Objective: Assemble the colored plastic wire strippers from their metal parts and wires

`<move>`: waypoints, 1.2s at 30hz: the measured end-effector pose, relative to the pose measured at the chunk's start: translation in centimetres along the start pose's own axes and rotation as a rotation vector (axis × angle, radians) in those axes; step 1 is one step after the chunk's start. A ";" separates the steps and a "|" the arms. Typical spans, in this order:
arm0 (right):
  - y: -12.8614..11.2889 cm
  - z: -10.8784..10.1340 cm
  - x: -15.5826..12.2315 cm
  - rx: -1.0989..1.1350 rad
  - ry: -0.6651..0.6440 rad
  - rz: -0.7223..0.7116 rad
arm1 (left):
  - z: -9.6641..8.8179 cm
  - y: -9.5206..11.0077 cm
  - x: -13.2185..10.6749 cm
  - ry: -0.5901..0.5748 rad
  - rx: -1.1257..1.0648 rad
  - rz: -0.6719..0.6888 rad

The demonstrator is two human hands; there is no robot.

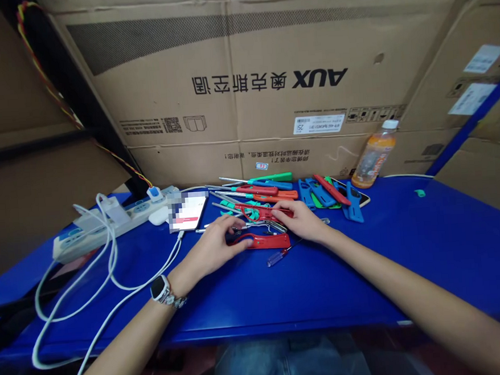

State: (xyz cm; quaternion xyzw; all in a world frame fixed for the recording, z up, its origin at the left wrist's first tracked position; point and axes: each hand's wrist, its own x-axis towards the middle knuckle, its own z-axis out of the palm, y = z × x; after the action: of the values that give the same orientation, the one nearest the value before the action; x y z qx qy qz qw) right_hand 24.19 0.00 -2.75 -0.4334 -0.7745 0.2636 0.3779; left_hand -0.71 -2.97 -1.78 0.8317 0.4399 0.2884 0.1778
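My left hand (213, 244) is curled at the left end of a red lighter casing half (273, 241), its thumb against the casing and its fingers bent over a thin metal tube. The fingertips are partly hidden. My right hand (301, 221) pinches the right part of another red lighter casing (258, 211) just behind. Between the hands lie small metal lighter parts (275, 227). A small screwdriver with a clear purple handle (275, 258) rests in front of the near casing. Teal trigger pieces (229, 206) lie among the metal tubes behind.
Behind are long-nosed lighters in red, orange (276, 195), blue and green. Blue casings (354, 203) lie at the right, over a phone. An orange drink bottle (374, 155) leans against the cardboard (159, 62). Left are a lit phone (191, 210), power strip (66, 246) and white cables (112, 248).
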 end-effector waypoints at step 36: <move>0.9 -3.3 4.2 -0.647 0.000 -0.024 | -0.6 1.0 1.2 -0.251 0.120 0.201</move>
State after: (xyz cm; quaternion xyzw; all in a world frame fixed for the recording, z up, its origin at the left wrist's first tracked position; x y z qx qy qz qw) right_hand 25.85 4.38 0.02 -0.5219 -0.8232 -0.0009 0.2237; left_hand 0.05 -2.54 -0.38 0.9100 0.3454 0.1718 0.1520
